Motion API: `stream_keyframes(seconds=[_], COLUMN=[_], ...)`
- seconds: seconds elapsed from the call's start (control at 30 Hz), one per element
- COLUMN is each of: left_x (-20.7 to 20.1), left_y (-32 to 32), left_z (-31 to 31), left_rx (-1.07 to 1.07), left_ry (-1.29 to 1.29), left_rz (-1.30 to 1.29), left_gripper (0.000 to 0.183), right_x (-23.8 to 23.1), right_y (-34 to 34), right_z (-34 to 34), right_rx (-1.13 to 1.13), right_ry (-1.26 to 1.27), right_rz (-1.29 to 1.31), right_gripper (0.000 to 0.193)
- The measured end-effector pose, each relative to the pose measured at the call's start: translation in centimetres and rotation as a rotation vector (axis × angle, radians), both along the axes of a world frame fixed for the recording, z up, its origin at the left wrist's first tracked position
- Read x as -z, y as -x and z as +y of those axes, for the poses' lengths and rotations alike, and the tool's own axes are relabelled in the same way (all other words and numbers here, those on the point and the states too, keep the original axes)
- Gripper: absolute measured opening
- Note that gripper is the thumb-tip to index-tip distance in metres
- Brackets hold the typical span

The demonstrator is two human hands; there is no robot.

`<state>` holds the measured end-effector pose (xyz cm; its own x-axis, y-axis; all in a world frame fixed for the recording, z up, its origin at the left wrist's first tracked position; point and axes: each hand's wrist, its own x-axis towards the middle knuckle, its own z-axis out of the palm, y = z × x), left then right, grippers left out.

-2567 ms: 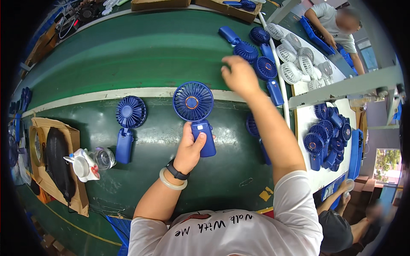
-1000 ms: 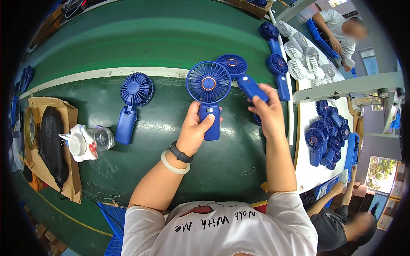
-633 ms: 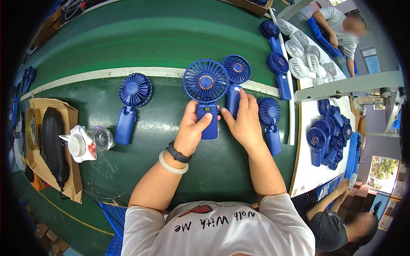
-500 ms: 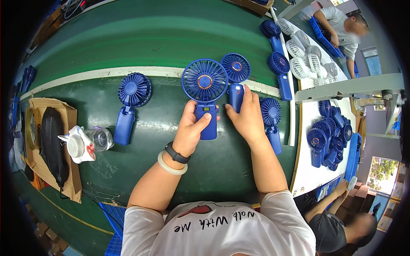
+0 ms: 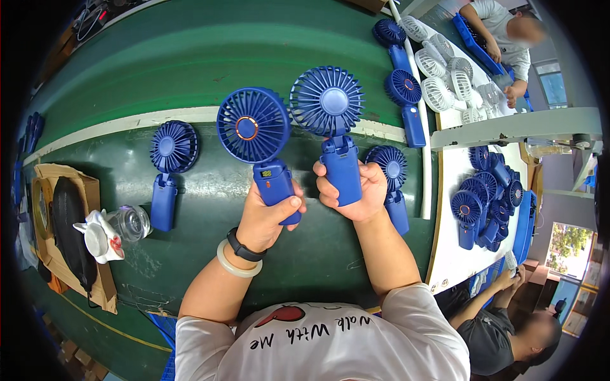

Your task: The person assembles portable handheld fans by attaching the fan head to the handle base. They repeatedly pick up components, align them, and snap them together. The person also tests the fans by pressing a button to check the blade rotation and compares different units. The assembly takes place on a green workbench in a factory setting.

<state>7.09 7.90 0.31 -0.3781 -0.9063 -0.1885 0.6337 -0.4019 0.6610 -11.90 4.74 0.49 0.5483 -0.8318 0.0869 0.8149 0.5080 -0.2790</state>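
Note:
My left hand [image 5: 265,213] is wrapped round the handle of a blue handheld fan [image 5: 274,181], whose front faces up with an orange ring at its hub and a small lit display on the handle. In my right hand [image 5: 363,193] is a second blue handheld fan [image 5: 343,171], its plain back side turned up. The two fan heads hang side by side over the green table [image 5: 305,254]. Left of my hands lies another blue fan [image 5: 165,197]. One more blue fan [image 5: 395,209] lies just right of my right hand, partly covered by it.
A clear jar [image 5: 132,222] and a white figurine-like item [image 5: 101,238] stand left, beside a cardboard tray [image 5: 108,286] holding a black case [image 5: 68,222]. Rightward, white fans [image 5: 438,94] and piled blue fans [image 5: 483,197] cover a white table [image 5: 445,254]. Two people work there.
My right hand has lifted its fan from the table and turned it back side up. My left hand has shifted left with its fan, now tilted.

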Motion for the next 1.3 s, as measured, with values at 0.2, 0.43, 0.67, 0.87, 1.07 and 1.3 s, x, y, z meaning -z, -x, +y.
stream_keyframes(seconds=[0.2,0.43,0.67,0.87,1.07,1.3], left_x=[0.4,0.6,-0.3,-0.1,-0.4,-0.5], left_y=[-0.4,0.2,0.3,0.3,0.4,0.5], left_z=[0.1,-0.2,-0.3,-0.2,-0.2,-0.1], left_rx=[0.047,-0.004,-0.005,0.030,0.087,0.104], left_ry=[-0.024,0.003,-0.053,-0.028,-0.002,0.006], left_rz=[-0.016,-0.037,0.053,0.067,0.027,0.018], left_gripper=[0.029,0.038,0.069,0.083,0.091,0.092], right_x=[0.5,0.0,0.0,-0.1,-0.1,0.3], right_y=[0.1,-0.2,-1.1,-1.1,-1.3,-1.0], right_z=[0.3,0.6,0.5,0.8,0.9,0.7], right_rx=[0.052,0.162,0.389,0.398,0.429,0.389], right_ry=[-0.044,0.000,0.141,0.141,0.157,0.108], right_rz=[0.142,0.623,0.872,0.873,0.843,0.861], right_gripper=[0.053,0.041,0.039,0.040,0.036,0.042])
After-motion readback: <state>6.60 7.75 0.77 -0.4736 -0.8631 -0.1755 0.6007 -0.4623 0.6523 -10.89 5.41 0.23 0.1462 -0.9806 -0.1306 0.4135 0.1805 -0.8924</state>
